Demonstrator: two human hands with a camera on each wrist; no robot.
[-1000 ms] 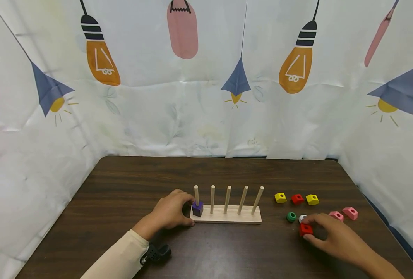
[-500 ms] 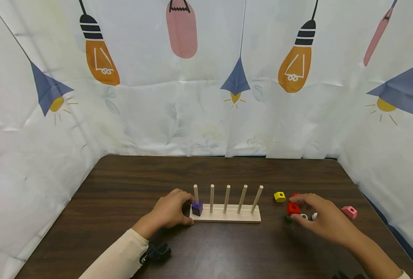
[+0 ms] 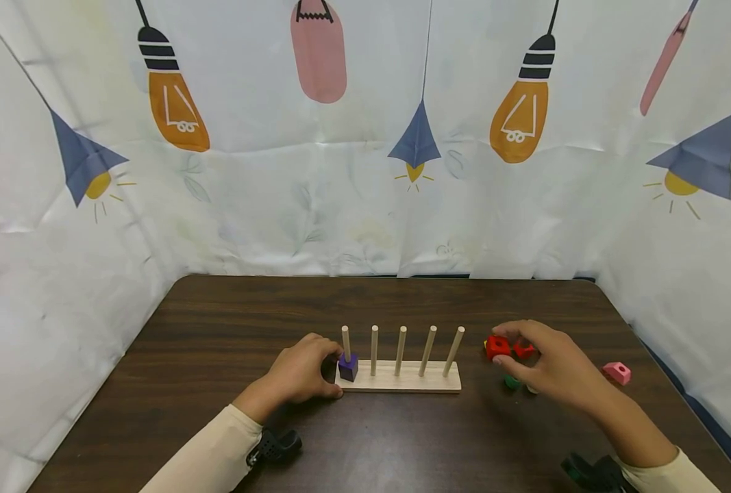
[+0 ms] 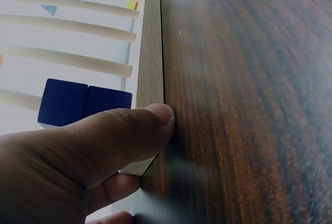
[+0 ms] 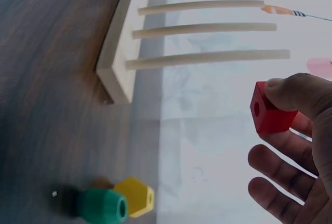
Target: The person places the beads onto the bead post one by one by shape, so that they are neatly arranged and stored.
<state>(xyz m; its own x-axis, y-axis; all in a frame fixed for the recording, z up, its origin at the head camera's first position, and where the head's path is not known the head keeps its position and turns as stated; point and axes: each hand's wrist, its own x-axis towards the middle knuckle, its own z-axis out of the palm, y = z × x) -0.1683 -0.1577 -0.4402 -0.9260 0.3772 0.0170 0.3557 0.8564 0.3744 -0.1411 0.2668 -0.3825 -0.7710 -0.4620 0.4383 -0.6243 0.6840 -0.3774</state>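
At the left end of a wooden peg stand [image 3: 414,385], my left hand [image 3: 300,370] grips the base, its thumb [image 4: 140,125] on the front edge. Two purple blocks [image 4: 85,99] sit stacked on the leftmost peg, beside that hand; the other pegs carry nothing. To the right of the stand, my right hand [image 3: 556,359] pinches a red block [image 3: 497,346] between thumb and fingers. In the right wrist view this red block [image 5: 272,112] is off the table, a hole showing in one face, apart from the pegs.
Beneath and around the right hand lie another red block [image 3: 524,350], a green bead [image 3: 512,383] and a mostly hidden yellow block [image 5: 136,195]. A pink block [image 3: 616,372] lies farther right. A patterned white cloth [image 3: 316,205] hangs behind the dark table [image 3: 266,308].
My right hand has lifted the red block from the right-hand group and carried it leftward and away from me, toward the stand. The left hand has stayed on the base.
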